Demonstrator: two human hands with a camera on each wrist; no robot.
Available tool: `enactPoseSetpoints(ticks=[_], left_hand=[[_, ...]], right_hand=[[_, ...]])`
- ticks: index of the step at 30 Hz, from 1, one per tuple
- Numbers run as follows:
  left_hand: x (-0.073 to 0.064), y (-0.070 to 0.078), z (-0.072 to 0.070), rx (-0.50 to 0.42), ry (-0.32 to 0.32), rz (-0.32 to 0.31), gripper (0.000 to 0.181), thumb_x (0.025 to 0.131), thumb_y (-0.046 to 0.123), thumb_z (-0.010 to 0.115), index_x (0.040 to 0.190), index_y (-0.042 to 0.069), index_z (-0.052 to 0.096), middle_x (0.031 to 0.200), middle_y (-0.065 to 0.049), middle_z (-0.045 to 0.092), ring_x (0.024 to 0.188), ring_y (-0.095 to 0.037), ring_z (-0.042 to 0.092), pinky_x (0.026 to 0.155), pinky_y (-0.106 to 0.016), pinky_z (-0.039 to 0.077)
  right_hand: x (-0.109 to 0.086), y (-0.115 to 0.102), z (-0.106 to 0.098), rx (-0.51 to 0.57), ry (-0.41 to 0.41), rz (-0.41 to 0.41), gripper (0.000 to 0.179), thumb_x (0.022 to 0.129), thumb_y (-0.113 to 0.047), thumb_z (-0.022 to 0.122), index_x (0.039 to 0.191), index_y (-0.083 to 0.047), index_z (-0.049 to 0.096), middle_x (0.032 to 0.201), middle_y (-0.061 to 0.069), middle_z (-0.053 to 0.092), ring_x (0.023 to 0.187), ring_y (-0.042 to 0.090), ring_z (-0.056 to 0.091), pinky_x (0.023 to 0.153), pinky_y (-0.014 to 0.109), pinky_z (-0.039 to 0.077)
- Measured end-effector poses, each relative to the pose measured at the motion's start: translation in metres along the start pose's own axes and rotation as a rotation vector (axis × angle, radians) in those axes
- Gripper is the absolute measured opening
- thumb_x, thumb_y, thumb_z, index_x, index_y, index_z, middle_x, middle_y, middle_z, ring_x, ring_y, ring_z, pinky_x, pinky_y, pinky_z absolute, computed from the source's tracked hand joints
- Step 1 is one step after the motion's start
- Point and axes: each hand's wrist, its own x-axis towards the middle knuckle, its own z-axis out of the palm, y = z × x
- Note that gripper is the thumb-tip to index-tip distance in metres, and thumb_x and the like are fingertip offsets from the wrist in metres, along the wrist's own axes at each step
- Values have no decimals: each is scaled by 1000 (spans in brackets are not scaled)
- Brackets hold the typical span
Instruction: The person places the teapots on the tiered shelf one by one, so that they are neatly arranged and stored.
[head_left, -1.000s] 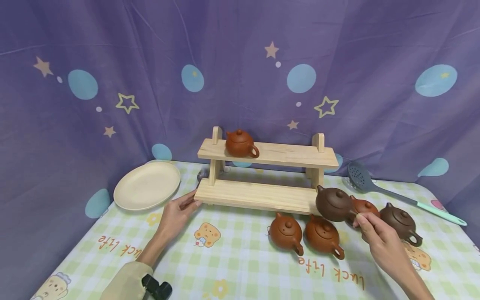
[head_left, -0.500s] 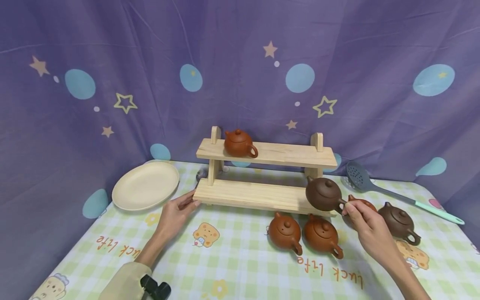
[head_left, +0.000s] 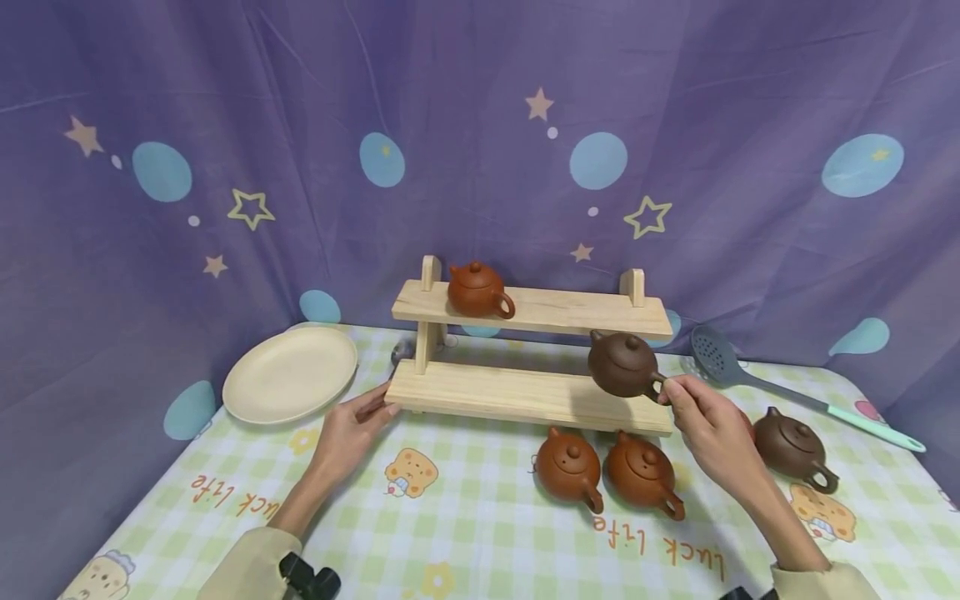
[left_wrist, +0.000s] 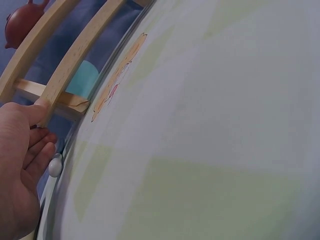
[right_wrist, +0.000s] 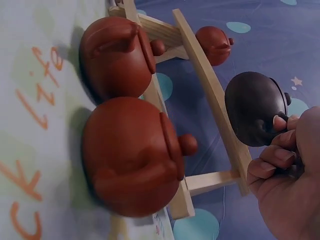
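My right hand (head_left: 708, 421) pinches the handle of a dark brown teapot (head_left: 624, 364), held in the air over the right part of the lower board of a two-tier wooden shelf (head_left: 480, 392). With thumb above and fingers below, my left hand (head_left: 352, 433) grips the left end of that lower board. On the upper board, toward the left, stands a reddish-brown teapot (head_left: 477, 290). Two more reddish teapots, one at left (head_left: 568, 468) and one at right (head_left: 642, 473), sit on the cloth before the shelf, large in the right wrist view. A second dark teapot (head_left: 791, 446) stands farther right.
A cream oval plate (head_left: 291, 375) lies to the left of the shelf. At the right lies a slotted spoon (head_left: 787, 390) with a mint handle. Another reddish teapot is mostly hidden behind my right hand. A purple curtain (head_left: 480, 167) hangs behind the checked tablecloth (head_left: 360, 533).
My right hand has carried the dark teapot left and upward, from beside the shelf's right end to over the lower board. My left hand keeps its grip on the shelf.
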Motion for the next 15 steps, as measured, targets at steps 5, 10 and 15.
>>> enactPoseSetpoints(ticks=[5,10,15], left_hand=[[0,0,0,8,2,1,51,102,23,71,145,0,58,132,-19,67,115,-32,69,95,-32,58],[-1,1,0,7,2,-1,50,101,20,72,144,0,58,132,-19,67,115,-31,69,95,-32,58],[-1,2,0,8,6,-8,51,100,21,73,144,-1,59,132,-18,67,115,-31,69,95,-33,58]], right_hand=[[11,-2,5,29,3,-40,21,111,-9,48,96,-3,62,64,-2,39,52,10,33,42,34,31],[19,-4,8,44,-3,-49,22,112,-10,48,97,-2,63,64,-1,38,53,12,32,45,34,31],[28,-6,12,72,-6,-37,25,112,-13,48,98,1,63,65,-1,38,53,11,31,43,34,29]])
